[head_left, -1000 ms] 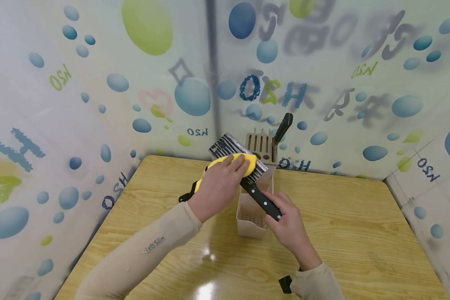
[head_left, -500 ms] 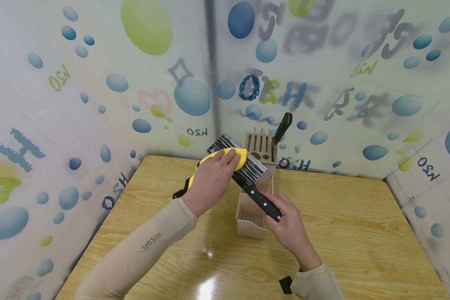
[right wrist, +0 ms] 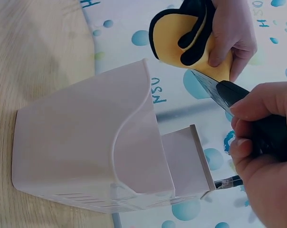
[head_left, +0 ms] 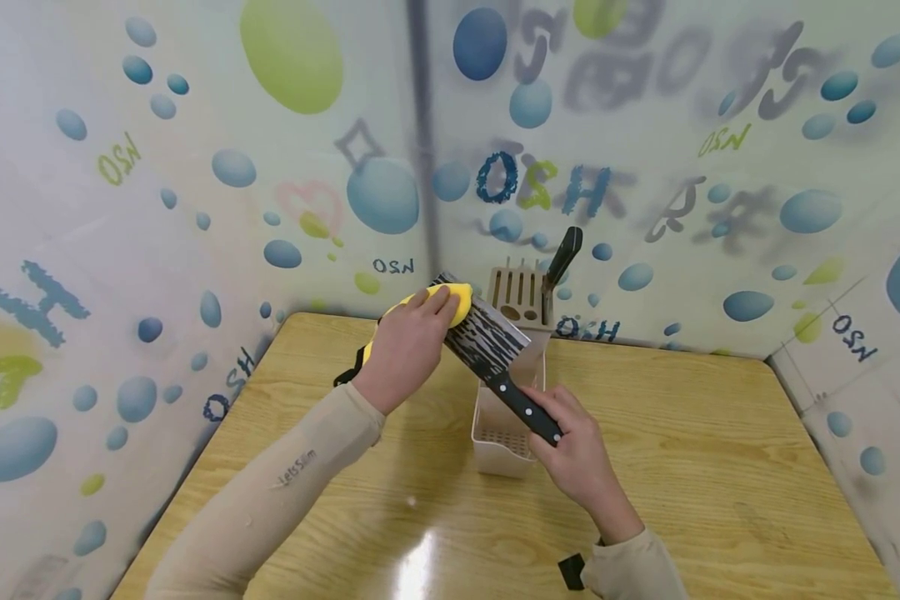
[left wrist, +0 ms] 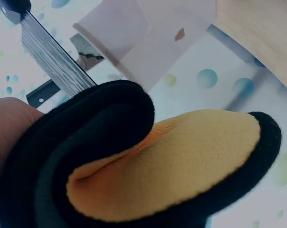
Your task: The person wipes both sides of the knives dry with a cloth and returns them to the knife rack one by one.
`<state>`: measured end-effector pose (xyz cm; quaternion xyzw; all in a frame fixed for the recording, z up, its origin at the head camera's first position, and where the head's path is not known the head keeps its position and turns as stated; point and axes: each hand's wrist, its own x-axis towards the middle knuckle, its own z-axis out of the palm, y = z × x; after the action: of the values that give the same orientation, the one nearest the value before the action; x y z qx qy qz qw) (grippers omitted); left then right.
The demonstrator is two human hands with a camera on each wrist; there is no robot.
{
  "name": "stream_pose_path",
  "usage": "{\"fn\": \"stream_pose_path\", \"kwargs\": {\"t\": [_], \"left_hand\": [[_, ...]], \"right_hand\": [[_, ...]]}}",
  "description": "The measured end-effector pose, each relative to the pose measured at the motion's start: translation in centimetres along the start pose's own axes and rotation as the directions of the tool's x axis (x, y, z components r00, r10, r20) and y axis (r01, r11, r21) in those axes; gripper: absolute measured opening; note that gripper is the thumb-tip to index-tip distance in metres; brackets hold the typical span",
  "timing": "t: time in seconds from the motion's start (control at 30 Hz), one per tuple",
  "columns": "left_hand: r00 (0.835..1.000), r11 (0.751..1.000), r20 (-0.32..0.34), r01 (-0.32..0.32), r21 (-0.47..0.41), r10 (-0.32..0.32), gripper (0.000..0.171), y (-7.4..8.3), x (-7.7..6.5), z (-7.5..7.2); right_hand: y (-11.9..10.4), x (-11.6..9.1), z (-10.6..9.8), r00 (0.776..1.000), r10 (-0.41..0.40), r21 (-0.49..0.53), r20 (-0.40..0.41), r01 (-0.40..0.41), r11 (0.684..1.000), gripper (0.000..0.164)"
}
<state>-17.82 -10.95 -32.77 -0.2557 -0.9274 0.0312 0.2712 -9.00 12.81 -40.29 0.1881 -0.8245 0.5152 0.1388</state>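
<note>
My right hand (head_left: 576, 450) grips the black riveted handle of a cleaver (head_left: 487, 340), whose broad blade is streaked dark and silver and points up to the left. With my left hand (head_left: 405, 350) I hold a yellow cloth (head_left: 459, 303) with black edging over the outer end of the blade. In the right wrist view, the left thumb lies on one side of the cloth (right wrist: 174, 40) and the fingers on the other, with the blade between. A thick fold of the cloth (left wrist: 196, 166) fills the left wrist view. The blade's tip is mostly covered by the cloth.
Behind and below the cleaver stands a pale knife holder (head_left: 504, 462) with a slotted top (head_left: 521, 296). A black-handled knife (head_left: 566, 257) stands in one slot. The wooden table (head_left: 682, 467) meets patterned walls at its back and sides.
My left hand has slid the yellow cloth up and left along the blade toward its outer end, baring more of the blade near the handle. The right hand holds the cleaver almost still.
</note>
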Motion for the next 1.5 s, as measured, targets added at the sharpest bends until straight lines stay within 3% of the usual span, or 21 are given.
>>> {"fn": "stream_pose_path", "kwargs": {"t": [0.67, 0.97, 1.27, 1.5], "left_hand": [[0.997, 0.996, 0.037, 0.07, -0.057, -0.068, 0.043, -1.8, 0.1, 0.7], [0.999, 0.999, 0.037, 0.039, -0.02, -0.038, 0.041, -0.9, -0.3, 0.9], [1.0, 1.0, -0.003, -0.015, 0.016, 0.015, 0.039, 0.4, -0.5, 0.9], [0.998, 0.998, 0.023, -0.053, 0.039, 0.052, 0.039, 1.6, -0.7, 0.4]], "right_hand": [[-0.1, -0.1, 0.1, 1.0, -0.005, 0.002, 0.009, 0.005, 1.0, 0.054], [0.2, 0.0, 0.2, 1.0, -0.009, -0.01, 0.009, 0.009, 1.0, 0.054], [0.2, 0.1, 0.3, 1.0, -0.002, -0.005, 0.012, 0.002, 1.0, 0.053], [0.2, 0.3, 0.2, 1.0, 0.017, -0.012, 0.02, -0.017, 1.0, 0.052]]}}
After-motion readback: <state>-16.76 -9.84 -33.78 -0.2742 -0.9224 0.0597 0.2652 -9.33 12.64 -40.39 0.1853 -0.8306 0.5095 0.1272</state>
